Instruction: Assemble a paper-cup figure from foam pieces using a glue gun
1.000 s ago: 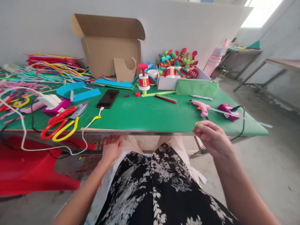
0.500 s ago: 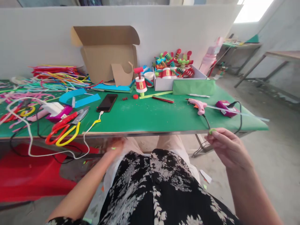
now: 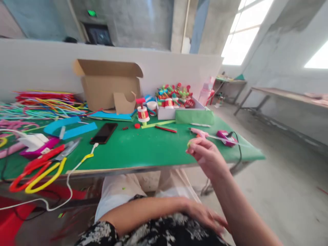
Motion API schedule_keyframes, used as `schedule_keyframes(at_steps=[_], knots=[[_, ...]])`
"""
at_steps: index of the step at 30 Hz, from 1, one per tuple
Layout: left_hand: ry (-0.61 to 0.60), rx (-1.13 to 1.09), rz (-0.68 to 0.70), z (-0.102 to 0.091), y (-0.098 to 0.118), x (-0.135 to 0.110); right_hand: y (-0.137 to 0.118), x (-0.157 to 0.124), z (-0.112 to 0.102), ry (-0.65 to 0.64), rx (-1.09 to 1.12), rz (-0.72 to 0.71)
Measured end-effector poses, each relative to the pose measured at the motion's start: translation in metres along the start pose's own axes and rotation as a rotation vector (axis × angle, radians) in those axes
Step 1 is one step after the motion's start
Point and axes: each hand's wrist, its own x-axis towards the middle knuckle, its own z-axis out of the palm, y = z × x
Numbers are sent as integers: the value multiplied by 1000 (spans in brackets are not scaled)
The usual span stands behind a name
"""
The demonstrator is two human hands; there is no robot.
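Note:
In front of the table edge, my right hand [image 3: 206, 155] pinches a small light-green piece [image 3: 189, 145] between thumb and fingertips; its exact kind is too small to make out. Just behind that hand lies a pink hot glue gun [image 3: 198, 132] with a clear glue stick out of its back. My left hand [image 3: 205, 216], somewhat blurred, reaches across my lap to the right, under the right forearm. Its fingers are stretched out, and nothing shows in them. A red-and-white paper cup figure [image 3: 142, 114] stands farther back on the green tabletop [image 3: 138, 148].
A white box [image 3: 164, 113] of spring figures stands at the back, beside an open cardboard box [image 3: 102, 89]. Scissors [image 3: 43, 167], a phone [image 3: 104, 133] and a white cable lie at left, near pipe cleaners [image 3: 48, 99]. A purple power adapter [image 3: 227, 138] sits at right.
The view has tilted up and shifted right. My left hand has swung from the left side across my lap to the right. The right hand still pinches the green piece, now nearer the glue gun.

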Motion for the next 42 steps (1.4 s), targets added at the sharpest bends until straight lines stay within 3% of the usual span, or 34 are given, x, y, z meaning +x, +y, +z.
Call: schedule_keyframes(at_steps=[2, 3, 4, 6, 7, 9, 10, 12, 14, 16, 18, 21, 24, 31, 37, 42], knots=[[-202, 113, 5, -5, -15, 2, 12, 20, 16, -82, -1, 91], [-236, 218, -46, -10, -23, -9, 17, 29, 22, -116, -1, 124], [-193, 347, -118, -16, -28, -27, 22, 38, 27, -143, 1, 153], [-48, 543, -333, -33, -25, -83, 32, 57, 34, -174, 13, 196], [44, 540, -356, -46, -16, -115, 38, 67, 37, -176, 21, 212], [11, 283, -242, -82, 12, -176, 51, 90, 47, -162, 50, 229], [69, 140, -251, -105, 27, -200, 59, 103, 53, -147, 69, 231], [377, -47, -357, -158, 51, -228, 76, 131, 69, -113, 121, 237], [933, -12, -328, -209, 54, -232, 92, 158, 85, -78, 177, 257], [1482, 116, -214, -248, 35, -221, 105, 177, 97, -70, 187, 254], [1723, 146, -137, -269, 4, -204, 114, 187, 101, -76, 182, 252], [1709, 37, -104, -269, -38, -185, 122, 189, 95, -104, 181, 272], [1591, -115, -132, -251, -55, -177, 126, 187, 87, -113, 196, 304], [1408, -400, -187, -239, -48, -170, 128, 193, 81, -110, 198, 334], [1471, -435, -229, -241, -53, -170, 128, 192, 79, -84, 168, 388], [1454, -501, -183, -247, -44, -175, 126, 189, 78, -116, 100, 413]])
